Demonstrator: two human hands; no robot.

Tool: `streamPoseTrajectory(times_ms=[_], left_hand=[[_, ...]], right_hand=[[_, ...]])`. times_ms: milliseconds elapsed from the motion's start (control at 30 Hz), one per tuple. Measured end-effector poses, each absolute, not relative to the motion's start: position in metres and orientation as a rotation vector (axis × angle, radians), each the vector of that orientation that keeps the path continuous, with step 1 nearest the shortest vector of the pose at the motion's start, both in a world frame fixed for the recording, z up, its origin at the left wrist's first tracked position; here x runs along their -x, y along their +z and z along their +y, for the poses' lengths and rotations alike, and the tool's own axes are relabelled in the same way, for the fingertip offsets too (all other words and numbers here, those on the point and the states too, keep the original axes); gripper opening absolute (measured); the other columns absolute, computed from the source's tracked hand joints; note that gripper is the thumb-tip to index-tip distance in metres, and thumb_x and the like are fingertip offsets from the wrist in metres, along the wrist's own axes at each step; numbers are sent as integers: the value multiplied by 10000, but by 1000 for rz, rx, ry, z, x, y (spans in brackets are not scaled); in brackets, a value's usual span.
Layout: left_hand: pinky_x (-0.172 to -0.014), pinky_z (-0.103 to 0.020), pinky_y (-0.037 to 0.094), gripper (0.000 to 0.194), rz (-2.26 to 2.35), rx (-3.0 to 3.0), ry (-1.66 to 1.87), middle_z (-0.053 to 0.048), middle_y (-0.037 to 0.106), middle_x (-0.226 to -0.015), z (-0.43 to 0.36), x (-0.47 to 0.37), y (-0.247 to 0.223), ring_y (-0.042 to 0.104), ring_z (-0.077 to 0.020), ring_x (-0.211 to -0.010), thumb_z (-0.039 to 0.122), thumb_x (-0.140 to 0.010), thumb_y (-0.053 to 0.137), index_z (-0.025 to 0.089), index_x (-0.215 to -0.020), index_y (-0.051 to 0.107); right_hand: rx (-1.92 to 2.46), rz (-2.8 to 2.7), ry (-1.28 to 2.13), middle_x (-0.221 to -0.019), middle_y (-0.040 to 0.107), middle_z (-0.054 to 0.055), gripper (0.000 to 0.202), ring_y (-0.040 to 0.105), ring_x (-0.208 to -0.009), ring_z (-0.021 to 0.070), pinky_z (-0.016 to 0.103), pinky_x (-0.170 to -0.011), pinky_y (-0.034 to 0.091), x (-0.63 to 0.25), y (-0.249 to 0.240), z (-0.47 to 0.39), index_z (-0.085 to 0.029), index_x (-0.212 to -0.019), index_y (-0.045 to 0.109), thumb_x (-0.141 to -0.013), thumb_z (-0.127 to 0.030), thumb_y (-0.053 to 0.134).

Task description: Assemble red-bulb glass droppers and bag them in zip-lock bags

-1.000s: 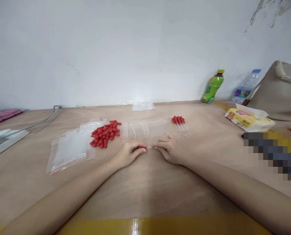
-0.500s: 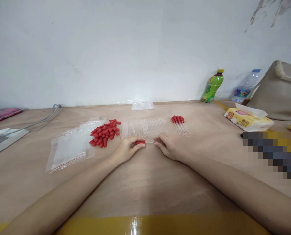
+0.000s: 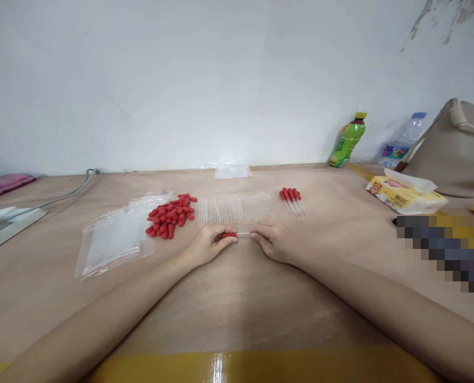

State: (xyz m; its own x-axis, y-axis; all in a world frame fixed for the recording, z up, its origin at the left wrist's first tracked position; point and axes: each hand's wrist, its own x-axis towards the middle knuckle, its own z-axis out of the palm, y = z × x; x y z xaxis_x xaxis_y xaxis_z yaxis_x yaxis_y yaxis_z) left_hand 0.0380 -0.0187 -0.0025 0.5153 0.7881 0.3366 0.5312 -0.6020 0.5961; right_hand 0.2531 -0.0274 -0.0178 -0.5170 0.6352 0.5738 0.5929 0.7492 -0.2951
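Observation:
My left hand (image 3: 210, 246) pinches a red rubber bulb (image 3: 229, 234) near the middle of the table. Out of the bulb's right end runs a thin clear tube (image 3: 243, 234), whose far part is gripped by the fingertips of my right hand (image 3: 272, 240). Beyond my hands lies a row of clear tubes (image 3: 233, 207). A pile of red bulbs (image 3: 171, 215) is to the left of that row. To its right, several droppers with red bulbs (image 3: 291, 196) lie side by side.
Clear zip bags (image 3: 115, 234) lie at the left, another bag (image 3: 233, 172) by the wall. A cable (image 3: 69, 194) is at far left. At the right are a green bottle (image 3: 347, 141), a clear bottle (image 3: 404, 141), a tissue box (image 3: 406, 198) and a beige bag (image 3: 452, 154).
The bulb and tube are slightly lower in view, and less bare tube shows between my hands. My right fingertips are a little further left.

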Motion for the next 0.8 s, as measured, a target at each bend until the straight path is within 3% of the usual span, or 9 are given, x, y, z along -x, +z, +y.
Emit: streamPoseTrajectory(times_ms=[600,800], left_hand=[[-680,-267,497,201,1046,-2419,893,-51,681,-836,-20,-39,1,622,-154,-739,317,-796,561,159,-886,648],[-564,-234,485,376,1182,-2324,924,-25,592,-803,-17,-37,1,550,-106,-606,329,-751,604,146,-1074,542]], right_hand=[[1139,-2361,276,-636,585,9,253,476,-561,103,215,-540,326,-244,-4,-33,-172,-688,553,-878,-227,395],[1425,-2224,232,-711,615,45,247,514,-601,128,225,-542,327,-263,17,-27,-171,-731,548,-880,-255,371]])
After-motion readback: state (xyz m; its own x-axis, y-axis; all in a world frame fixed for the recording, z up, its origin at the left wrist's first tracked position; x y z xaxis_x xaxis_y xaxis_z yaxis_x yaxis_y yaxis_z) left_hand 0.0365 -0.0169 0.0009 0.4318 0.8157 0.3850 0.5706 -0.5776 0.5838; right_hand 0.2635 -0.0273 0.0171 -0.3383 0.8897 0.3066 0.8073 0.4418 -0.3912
